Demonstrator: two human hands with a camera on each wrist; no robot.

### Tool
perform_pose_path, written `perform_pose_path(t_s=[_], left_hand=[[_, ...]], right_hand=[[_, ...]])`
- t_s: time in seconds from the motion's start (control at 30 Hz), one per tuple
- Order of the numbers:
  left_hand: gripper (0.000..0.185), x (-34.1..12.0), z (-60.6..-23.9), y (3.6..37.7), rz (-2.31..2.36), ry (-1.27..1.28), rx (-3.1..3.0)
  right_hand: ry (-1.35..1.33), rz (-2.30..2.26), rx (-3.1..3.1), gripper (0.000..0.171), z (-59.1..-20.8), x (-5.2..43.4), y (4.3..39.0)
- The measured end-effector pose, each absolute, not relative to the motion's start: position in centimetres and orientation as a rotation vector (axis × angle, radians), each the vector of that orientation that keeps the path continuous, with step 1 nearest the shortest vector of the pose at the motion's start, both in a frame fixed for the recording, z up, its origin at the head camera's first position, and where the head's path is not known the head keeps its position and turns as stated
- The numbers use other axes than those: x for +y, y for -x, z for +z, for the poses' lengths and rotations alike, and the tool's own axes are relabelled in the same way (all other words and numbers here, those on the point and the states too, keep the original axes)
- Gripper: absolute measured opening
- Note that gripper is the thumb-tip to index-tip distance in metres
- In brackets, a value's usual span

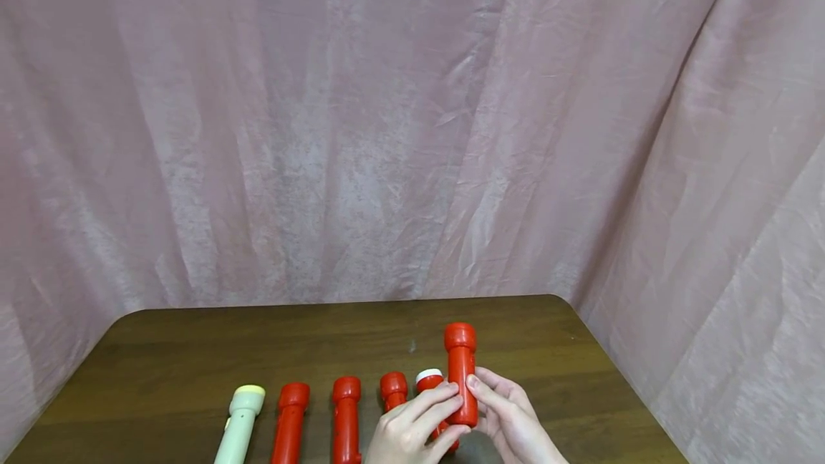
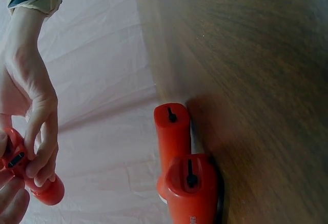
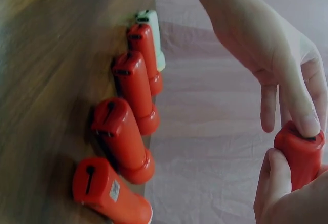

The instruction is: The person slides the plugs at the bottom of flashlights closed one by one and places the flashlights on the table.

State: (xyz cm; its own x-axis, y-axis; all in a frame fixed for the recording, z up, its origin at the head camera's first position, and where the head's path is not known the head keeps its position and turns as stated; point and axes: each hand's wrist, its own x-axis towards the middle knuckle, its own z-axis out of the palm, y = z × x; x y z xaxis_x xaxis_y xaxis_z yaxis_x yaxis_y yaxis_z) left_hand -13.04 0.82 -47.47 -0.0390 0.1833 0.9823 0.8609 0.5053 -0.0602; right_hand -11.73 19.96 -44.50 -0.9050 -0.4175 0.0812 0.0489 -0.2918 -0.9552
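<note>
Both hands hold a red flashlight (image 1: 460, 360) upright over the table, its wider head at the top in the head view. My right hand (image 1: 512, 414) grips the body from the right, the thumb lying along its front. From the other side, the fingers of my left hand (image 1: 412, 429) pinch the lower body near the tail. In the right wrist view a left-hand digit rests on the tail end of the held flashlight (image 3: 301, 157). A black switch (image 2: 16, 159) shows on its side between the hands in the left wrist view. Behind it lies a red flashlight with a white rim (image 1: 429, 378).
A row of flashlights lies on the brown wooden table (image 1: 258, 342): a pale green one (image 1: 238, 424) at the left, then red ones (image 1: 288, 421), (image 1: 346, 417) and a red one (image 1: 394, 387) partly behind my left hand. Pink curtains (image 1: 387, 127) hang behind and to the right.
</note>
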Motion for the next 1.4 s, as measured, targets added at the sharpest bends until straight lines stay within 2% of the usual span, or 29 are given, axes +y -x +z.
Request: perform_pose_path(t_s=[0.27,0.57,0.73,0.9,1.07,1.4], left_hand=[[0.032,0.5,-47.5,12.9,-0.78,0.997,-1.614],[0.019,-0.3,-46.8,12.2,-1.018,1.003,-1.829],[0.023,-0.6,-45.8,12.3,-1.023,0.893,-1.9],[0.035,-0.5,-44.5,12.8,-1.02,0.815,-2.01],[0.042,-0.3,-43.4,13.4,-1.02,0.852,-2.094],[0.036,0.2,-41.9,14.5,-1.025,0.972,-2.258]], right_hand=[[0.495,-2.216,1.758,0.041,-44.8,20.8,11.9],[0.373,-2.122,1.941,0.063,-45.1,21.1,11.7],[0.383,-2.016,2.188,0.061,-45.1,21.1,11.4],[0.432,-1.893,2.488,0.055,-45.0,20.9,10.9],[0.504,-1.856,2.641,0.054,-45.4,20.7,10.4],[0.606,-1.767,2.887,0.051,-46.1,21.0,10.4]])
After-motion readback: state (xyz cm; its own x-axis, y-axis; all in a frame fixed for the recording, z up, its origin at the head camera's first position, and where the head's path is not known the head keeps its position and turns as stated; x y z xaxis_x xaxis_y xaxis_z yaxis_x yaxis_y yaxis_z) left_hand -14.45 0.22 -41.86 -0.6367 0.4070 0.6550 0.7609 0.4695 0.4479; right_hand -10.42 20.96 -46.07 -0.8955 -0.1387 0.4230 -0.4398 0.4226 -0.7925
